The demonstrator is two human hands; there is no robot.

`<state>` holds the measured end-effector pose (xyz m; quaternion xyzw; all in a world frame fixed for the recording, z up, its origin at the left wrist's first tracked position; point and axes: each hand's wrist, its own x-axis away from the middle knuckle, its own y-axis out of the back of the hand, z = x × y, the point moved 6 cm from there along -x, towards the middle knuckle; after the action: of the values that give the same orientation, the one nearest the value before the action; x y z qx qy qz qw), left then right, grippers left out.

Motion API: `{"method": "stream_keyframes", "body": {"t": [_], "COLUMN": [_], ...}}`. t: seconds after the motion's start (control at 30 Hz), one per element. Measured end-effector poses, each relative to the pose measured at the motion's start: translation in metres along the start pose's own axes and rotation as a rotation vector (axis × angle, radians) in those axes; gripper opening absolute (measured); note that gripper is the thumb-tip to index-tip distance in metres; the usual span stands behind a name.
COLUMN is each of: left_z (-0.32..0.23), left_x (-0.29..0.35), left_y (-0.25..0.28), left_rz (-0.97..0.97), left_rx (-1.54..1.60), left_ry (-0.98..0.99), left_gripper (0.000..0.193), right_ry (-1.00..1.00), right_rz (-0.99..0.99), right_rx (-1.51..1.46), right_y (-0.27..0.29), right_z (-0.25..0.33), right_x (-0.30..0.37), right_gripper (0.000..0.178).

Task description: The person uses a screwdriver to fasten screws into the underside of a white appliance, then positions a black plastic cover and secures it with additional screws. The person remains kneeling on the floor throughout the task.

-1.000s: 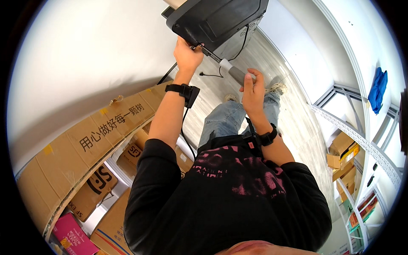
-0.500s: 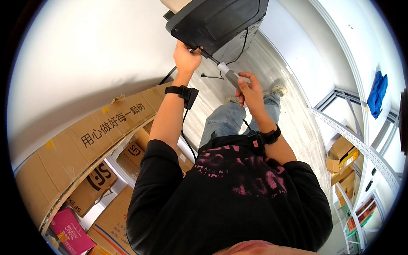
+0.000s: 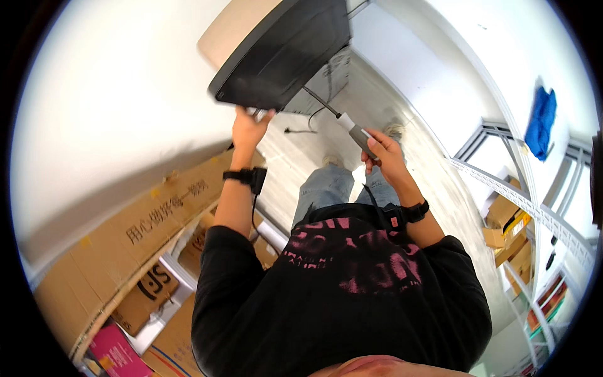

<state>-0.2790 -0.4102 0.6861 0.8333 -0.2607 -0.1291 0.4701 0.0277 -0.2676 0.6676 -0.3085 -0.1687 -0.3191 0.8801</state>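
Note:
My right hand (image 3: 386,154) is closed round the grey handle of a screwdriver (image 3: 357,131). Its dark shaft points up and left, and the tip meets or overlaps the underside of a black panel (image 3: 282,56); contact cannot be told. At the panel's near lower edge is my left hand (image 3: 250,131), its fingers curled and touching that edge. A small light-coloured bit shows between those fingers, too blurred to name. A beige part (image 3: 235,28) sits behind the panel. Both wrists wear black straps.
Cardboard boxes (image 3: 147,292) and a pink box (image 3: 119,352) fill a space at lower left, behind a long cardboard strip (image 3: 157,207). A black cable (image 3: 301,131) trails on the floor. White shelving (image 3: 502,188) with cartons stands right, near a hanging blue cloth (image 3: 540,122).
The whole view has shifted, with the panel now further left. My left hand has come away from the screwdriver's tip, leaving a gap between them. My right hand keeps its hold.

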Motion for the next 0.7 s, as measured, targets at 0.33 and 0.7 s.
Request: {"method": "stream_keyframes", "body": {"t": [0.33, 0.7], "left_z": [-0.196, -0.529], "left_x": [-0.014, -0.072], "left_y": [-0.122, -0.214], "left_rz": [0.839, 0.204], "left_rx": [0.385, 0.338], "left_ry": [-0.333, -0.842], "left_gripper": [0.014, 0.025], "right_ry": [0.318, 0.471], "right_rz": [-0.117, -0.359], "right_rx": [-0.086, -0.037], "right_y": [0.150, 0.290], "right_z": [0.137, 0.201], "right_x": [0.039, 0.057], "right_gripper": [0.031, 0.032]}}
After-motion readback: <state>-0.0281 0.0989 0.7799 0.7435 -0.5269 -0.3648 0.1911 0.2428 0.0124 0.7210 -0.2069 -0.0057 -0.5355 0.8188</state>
